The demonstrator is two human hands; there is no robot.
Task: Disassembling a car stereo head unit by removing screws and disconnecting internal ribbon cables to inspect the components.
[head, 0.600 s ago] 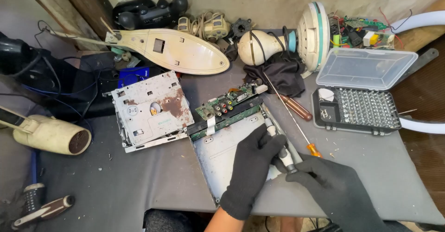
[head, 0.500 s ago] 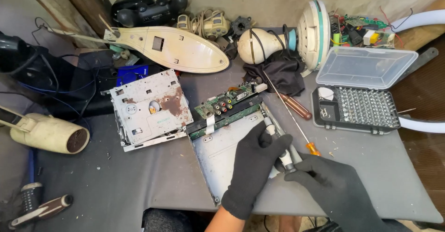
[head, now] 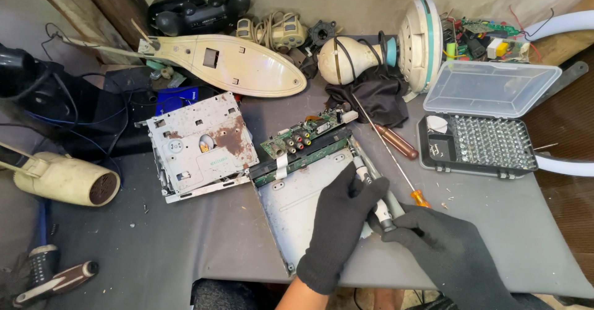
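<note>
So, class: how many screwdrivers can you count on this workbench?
3. A brown-handled screwdriver lies beside the bit case; an orange-handled screwdriver lies just below it; a grey screwdriver is held by both gloved hands. More may hide in the clutter.

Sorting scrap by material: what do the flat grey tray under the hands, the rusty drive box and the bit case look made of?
Flat grey tray: looks like sheet metal, dull matte grey, with folded edges and screw holes.
Rust-stained square drive box: likely steel, pale coated finish with brown rust patches.
Bit case: apparently plastic, black base with a clear hinged lid you can see through.
</note>
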